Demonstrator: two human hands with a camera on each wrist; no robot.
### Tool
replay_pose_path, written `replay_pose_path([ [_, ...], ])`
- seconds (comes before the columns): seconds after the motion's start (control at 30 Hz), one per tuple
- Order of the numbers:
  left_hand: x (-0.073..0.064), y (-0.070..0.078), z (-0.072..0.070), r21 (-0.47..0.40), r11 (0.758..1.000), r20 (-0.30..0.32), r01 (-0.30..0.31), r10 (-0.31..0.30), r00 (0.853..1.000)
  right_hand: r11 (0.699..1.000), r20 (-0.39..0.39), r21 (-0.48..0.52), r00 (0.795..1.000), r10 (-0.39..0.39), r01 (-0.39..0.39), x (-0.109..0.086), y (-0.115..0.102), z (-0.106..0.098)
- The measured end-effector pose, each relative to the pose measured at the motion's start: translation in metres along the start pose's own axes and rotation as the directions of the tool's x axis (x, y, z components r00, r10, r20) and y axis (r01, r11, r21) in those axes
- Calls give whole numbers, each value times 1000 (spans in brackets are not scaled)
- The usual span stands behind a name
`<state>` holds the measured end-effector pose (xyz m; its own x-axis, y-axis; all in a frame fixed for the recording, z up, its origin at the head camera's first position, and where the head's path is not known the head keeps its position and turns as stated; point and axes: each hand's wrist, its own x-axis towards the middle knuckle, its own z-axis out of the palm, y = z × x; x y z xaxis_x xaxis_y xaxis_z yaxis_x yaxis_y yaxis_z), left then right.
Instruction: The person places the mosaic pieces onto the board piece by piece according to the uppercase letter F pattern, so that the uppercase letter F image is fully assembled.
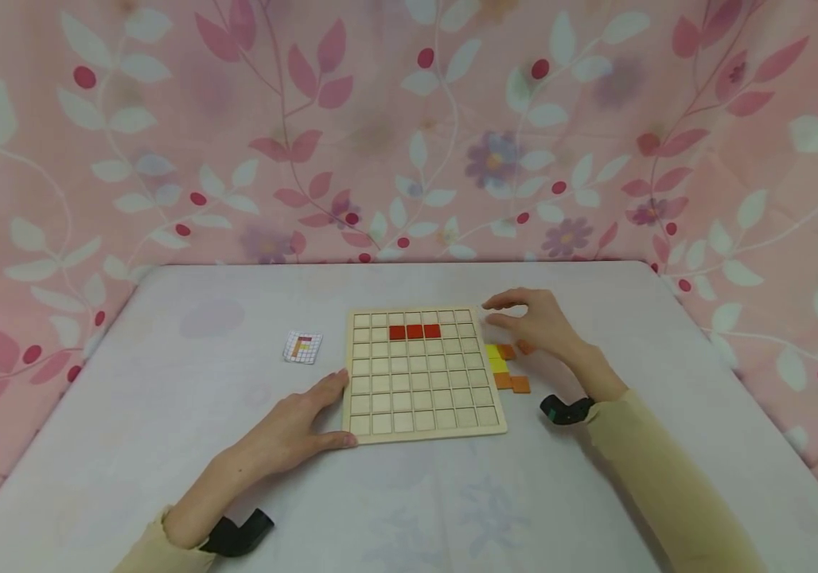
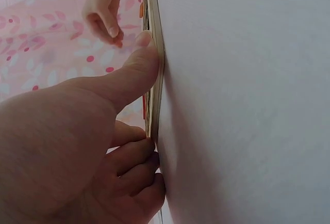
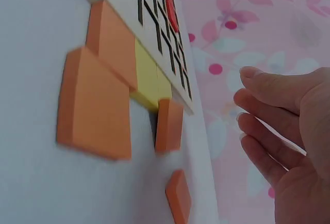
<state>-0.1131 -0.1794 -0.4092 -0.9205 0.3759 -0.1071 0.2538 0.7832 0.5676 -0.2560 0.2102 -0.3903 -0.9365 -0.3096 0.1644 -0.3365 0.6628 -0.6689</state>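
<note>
A wooden grid board (image 1: 419,404) lies flat on the table, with three red tiles (image 1: 414,331) side by side in one of its far rows. My left hand (image 1: 287,430) holds the board at its near-left corner; in the left wrist view the thumb (image 2: 136,72) lies on the rim and the other fingers bend against the edge. Over the board's far-right corner, my right hand (image 1: 534,322) hovers with thumb and fingers apart. Nothing shows between them in the right wrist view. Below that hand are yellow tiles (image 1: 496,362) and several orange tiles (image 3: 100,105).
A small stack of pattern cards (image 1: 302,347) lies left of the board. The white-covered table (image 1: 208,318) meets a pink floral cloth (image 1: 380,159) at its back edge. Loose tiles sit along the board's right edge.
</note>
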Motion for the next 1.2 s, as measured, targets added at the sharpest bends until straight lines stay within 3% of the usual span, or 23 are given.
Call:
replay_pose_path([
  [0.2,-1,0,-1,3,1000,1,-1,1,1000,1000,9,-22,1000,17,-16,-18,20,-21],
  [0.5,0,2,-2,-2,1000,4,3,-3,1000,999,16,-19,999,46,-46,-39,42,-37],
  [0.67,0,3,-2,3,1000,5,7,-7,1000,994,46,-9,993,111,-110,-46,48,-38],
  [0.9,-2,2,-3,-1,1000,0,9,-9,1000,992,73,11,989,127,-128,-46,52,-35],
  [1.2,0,2,-2,-7,1000,4,1,-1,1000,998,93,-8,994,61,-60,-46,60,-29],
])
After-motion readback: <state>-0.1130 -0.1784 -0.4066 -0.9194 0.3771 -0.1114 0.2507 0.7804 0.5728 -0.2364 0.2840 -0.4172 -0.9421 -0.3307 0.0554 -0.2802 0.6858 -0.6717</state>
